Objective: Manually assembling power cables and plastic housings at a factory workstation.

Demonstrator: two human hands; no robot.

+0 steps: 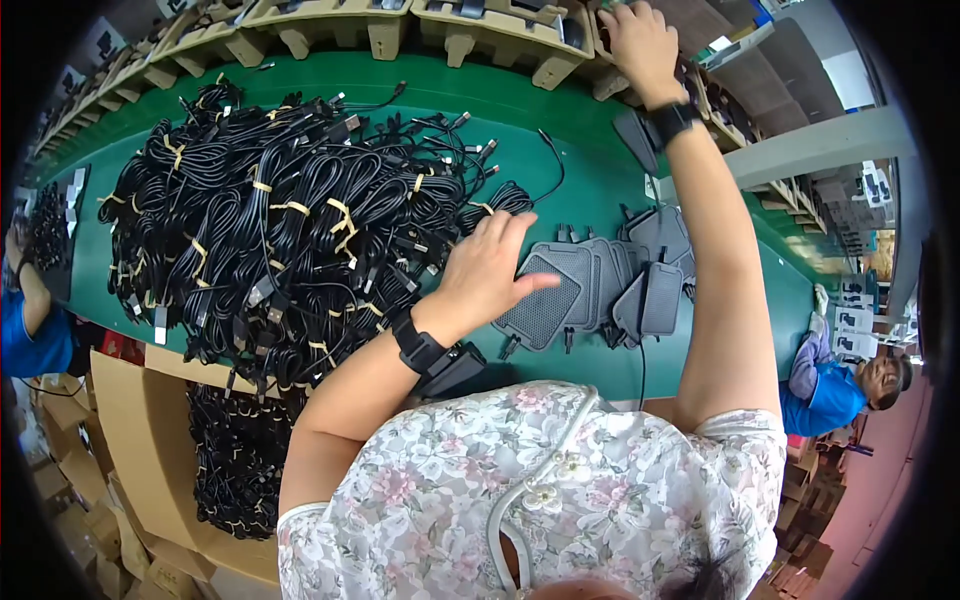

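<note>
My left hand point(490, 268) is held with thumb and fingers apart, between a heap of black cables point(300, 200) and several flat grey mesh-faced pads point(552, 295). Its fingertips come close to a coiled black cable point(508, 200) at the heap's right end; nothing shows in its grasp. Stretched far forward, my right hand point(642, 48) has its fingers spread at the edge of a tan moulded tray point(560, 50). Many cables are coiled and bound with pale ties. Both wrists wear black bands.
A row of tan trays lines the far edge of the green table point(590, 170). An open cardboard box point(140, 440) with more black cables stands at the near left. A grey metal beam point(820, 145) crosses at right. Co-workers in blue point(830, 395) are at both sides.
</note>
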